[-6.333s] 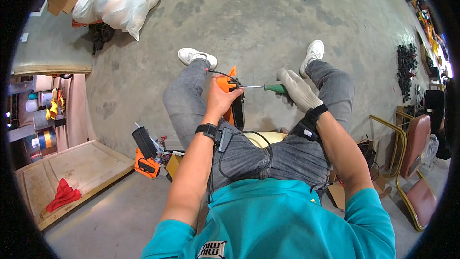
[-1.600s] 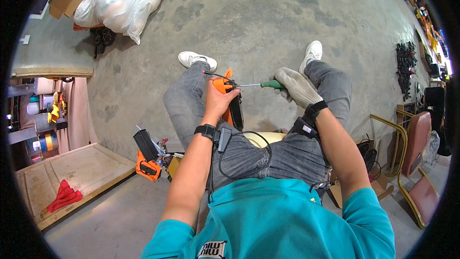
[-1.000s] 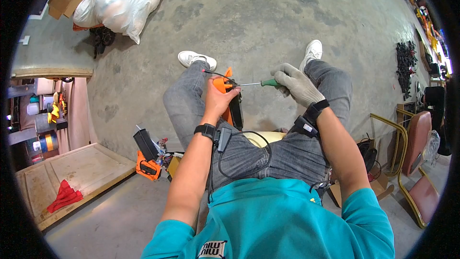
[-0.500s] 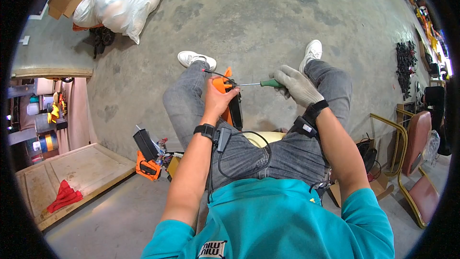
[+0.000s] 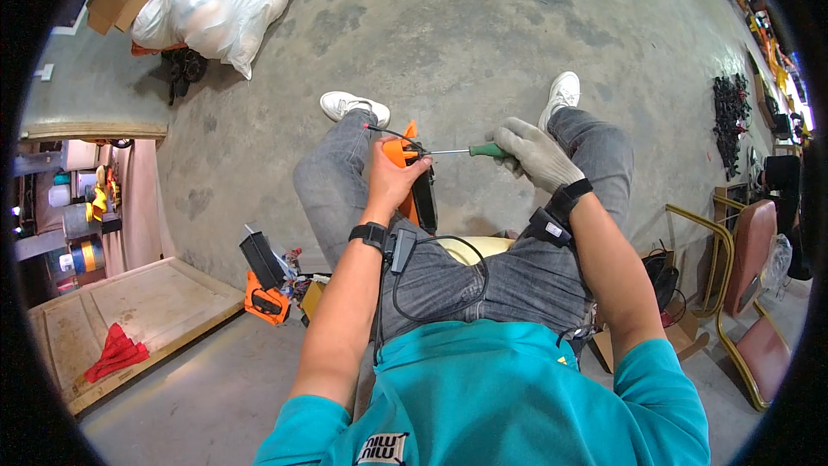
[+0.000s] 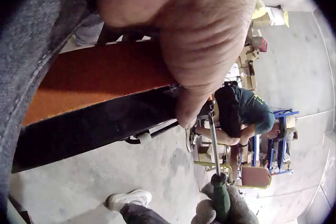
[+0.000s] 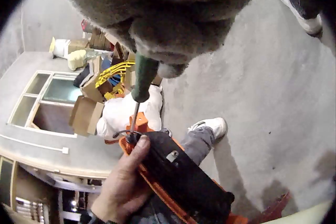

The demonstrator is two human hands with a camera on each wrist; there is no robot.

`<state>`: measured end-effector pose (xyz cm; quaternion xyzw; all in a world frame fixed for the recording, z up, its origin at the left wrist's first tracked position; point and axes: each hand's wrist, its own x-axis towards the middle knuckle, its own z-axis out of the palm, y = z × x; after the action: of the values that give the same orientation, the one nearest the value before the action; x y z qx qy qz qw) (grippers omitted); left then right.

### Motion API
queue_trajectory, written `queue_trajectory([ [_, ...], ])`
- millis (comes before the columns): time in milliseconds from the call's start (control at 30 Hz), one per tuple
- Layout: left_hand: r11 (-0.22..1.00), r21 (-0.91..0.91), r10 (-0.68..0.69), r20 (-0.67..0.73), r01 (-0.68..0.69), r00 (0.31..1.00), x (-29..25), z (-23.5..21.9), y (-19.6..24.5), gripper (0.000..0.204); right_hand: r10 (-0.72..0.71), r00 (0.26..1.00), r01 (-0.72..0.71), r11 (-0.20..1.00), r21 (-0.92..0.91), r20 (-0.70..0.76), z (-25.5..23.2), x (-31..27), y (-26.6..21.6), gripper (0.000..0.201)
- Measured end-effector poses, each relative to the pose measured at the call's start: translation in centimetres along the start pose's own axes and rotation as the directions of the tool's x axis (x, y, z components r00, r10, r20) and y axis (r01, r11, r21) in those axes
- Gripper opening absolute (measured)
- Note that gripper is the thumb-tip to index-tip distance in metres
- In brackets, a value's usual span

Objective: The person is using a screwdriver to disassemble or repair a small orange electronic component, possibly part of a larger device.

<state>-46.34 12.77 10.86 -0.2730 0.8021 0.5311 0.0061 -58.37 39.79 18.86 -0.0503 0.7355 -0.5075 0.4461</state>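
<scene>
Head: hands [image 5: 392, 174] grip casing [image 5: 423, 194] (orange).

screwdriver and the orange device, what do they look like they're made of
Screwdriver: thin shiny shaft, likely steel; green handle, probably plastic or rubber, mostly hidden in the gloved right hand. Orange device: matte orange and black casing, apparently moulded plastic, gripped by the bare left hand.

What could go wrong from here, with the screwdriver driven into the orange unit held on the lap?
1. The left hand is bare and its fingers sit right by the screwdriver tip; a slip could jab them.
2. The orange unit is braced only by that hand on the thigh, so it may twist under pressure.
3. A thin wire runs beside the tip and might get nicked.
</scene>
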Motion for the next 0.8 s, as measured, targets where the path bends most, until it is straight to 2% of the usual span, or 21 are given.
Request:
queue_trajectory([
  [33, 1.000, 0.000, 0.000, 0.000, 0.000, 1.000, -0.1, -0.1, 0.2, 0.074, 0.000, 1.000, 0.000, 1.000, 0.000, 0.000, 0.0, 0.5, 0.8, 0.036],
  [100, 0.998, -0.061, -0.033, 0.026, 0.034, 0.999, -0.4, -0.1, 0.5, 0.074, -0.138, 0.989, 0.142, 0.985, 0.100, -0.046, 0.2, 1.6, 2.3, 0.038],
  [233, 0.999, -0.042, -0.021, 0.016, 0.022, 1.000, -0.3, -0.1, 0.7, 0.074, -0.190, 0.977, 0.193, 0.981, 0.033, -0.095, 0.4, 1.5, 2.6, 0.038],
  [300, 0.999, -0.011, -0.053, 0.030, 0.053, 0.998, -0.4, -0.2, 1.1, 0.075, -0.245, 0.958, 0.261, 0.960, 0.102, -0.151, 1.2, 1.7, 2.4, 0.048],
  [333, 0.999, -0.011, -0.052, 0.030, 0.053, 0.998, -0.5, -0.2, 1.3, 0.075, -0.245, 0.958, 0.261, 0.960, 0.102, -0.151, 1.0, 1.4, 2.0, 0.048],
  [400, 0.998, -0.030, -0.060, 0.036, 0.061, 0.998, -0.6, -0.3, 1.4, 0.075, 0.024, 1.000, -0.022, 0.994, 0.107, -0.016, 0.4, 0.7, 1.0, 0.047],
  [533, 0.999, 0.031, -0.028, -0.007, 0.028, 1.000, -0.4, -0.1, 1.0, 0.075, -0.005, 1.000, 0.008, 0.991, 0.134, -0.018, 0.2, 1.1, 1.6, 0.045],
  [600, 0.999, -0.009, -0.030, 0.023, 0.030, 0.999, -0.4, -0.1, 1.0, 0.074, -0.195, 0.976, 0.210, 0.959, 0.191, -0.097, 0.3, 2.0, 2.9, 0.041],
  [700, 0.999, -0.011, -0.035, 0.023, 0.035, 0.999, -0.5, -0.1, 1.2, 0.074, -0.270, 0.953, 0.294, 0.937, 0.191, -0.138, 0.7, 2.3, 3.2, 0.037],
  [733, 0.999, -0.011, -0.035, 0.023, 0.035, 0.999, -0.4, -0.1, 1.1, 0.074, -0.270, 0.953, 0.294, 0.937, 0.191, -0.138, 0.8, 2.1, 3.0, 0.037],
  [800, 1.000, -0.018, -0.023, 0.016, 0.023, 1.000, -0.4, -0.1, 1.1, 0.074, -0.125, 0.990, 0.136, 0.964, 0.230, -0.060, 0.8, 1.6, 2.2, 0.037],
])
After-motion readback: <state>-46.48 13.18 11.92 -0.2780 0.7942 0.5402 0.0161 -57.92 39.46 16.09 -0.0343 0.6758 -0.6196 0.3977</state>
